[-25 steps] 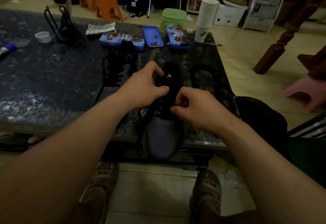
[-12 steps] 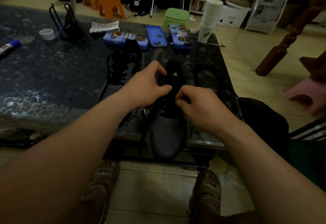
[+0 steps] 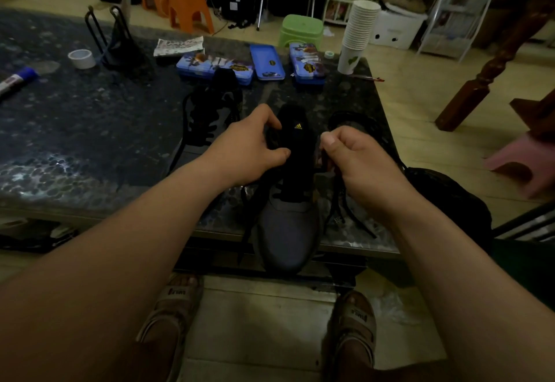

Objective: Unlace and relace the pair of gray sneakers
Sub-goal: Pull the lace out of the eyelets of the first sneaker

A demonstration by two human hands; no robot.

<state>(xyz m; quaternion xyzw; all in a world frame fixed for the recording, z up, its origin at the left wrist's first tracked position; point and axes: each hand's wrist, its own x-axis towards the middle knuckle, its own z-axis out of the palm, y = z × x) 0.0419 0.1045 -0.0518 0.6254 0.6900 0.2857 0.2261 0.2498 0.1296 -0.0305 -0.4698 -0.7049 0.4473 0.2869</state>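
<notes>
Gray sneaker (image 3: 285, 231) is set at the near edge of the dark worktop (image 3: 90, 141), toe toward the person. Its left side is gripped by the left hand (image 3: 249, 150). A black lace (image 3: 362, 225) is pinched by the right hand (image 3: 357, 162).

Gray sneaker (image 3: 285, 231): upright, toe pointing to 6 o'clock, black tongue (image 3: 295, 141) raised. Its black lace (image 3: 337, 213) hangs loose at 3 o'clock. Second sneaker (image 3: 214, 111): dark, at 10 o'clock of the first.
</notes>
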